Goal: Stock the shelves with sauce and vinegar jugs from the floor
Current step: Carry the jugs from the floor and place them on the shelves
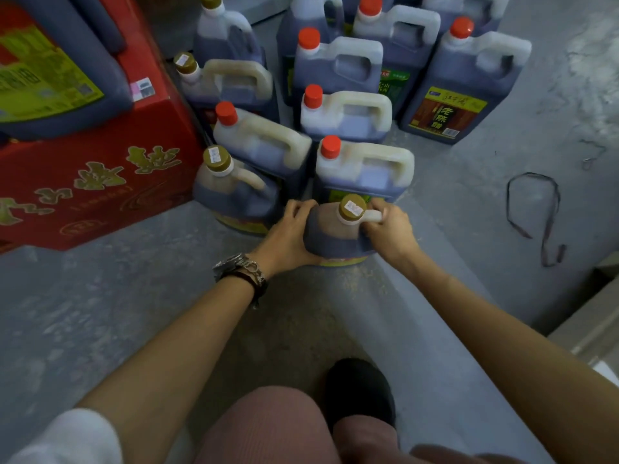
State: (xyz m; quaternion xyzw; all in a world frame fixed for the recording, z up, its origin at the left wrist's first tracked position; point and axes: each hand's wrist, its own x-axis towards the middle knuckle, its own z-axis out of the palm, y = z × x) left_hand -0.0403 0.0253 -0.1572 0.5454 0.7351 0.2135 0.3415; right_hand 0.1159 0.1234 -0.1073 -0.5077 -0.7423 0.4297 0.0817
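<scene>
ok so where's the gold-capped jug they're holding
Head view, just right of centre: the gold-capped jug is between the left hand and right hand, at the cluster's near edge, right in front of a red-capped jug.

Box (100,182) left of jugs (341,105).

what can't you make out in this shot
Head view:
Label of the gold-capped jug: seen from above, only a yellow sliver shows.
Its handle: mostly under the right hand.
Back-row jugs: cut by the top edge.
Cap sticker: too small to read.
Shelves: out of frame.
</scene>
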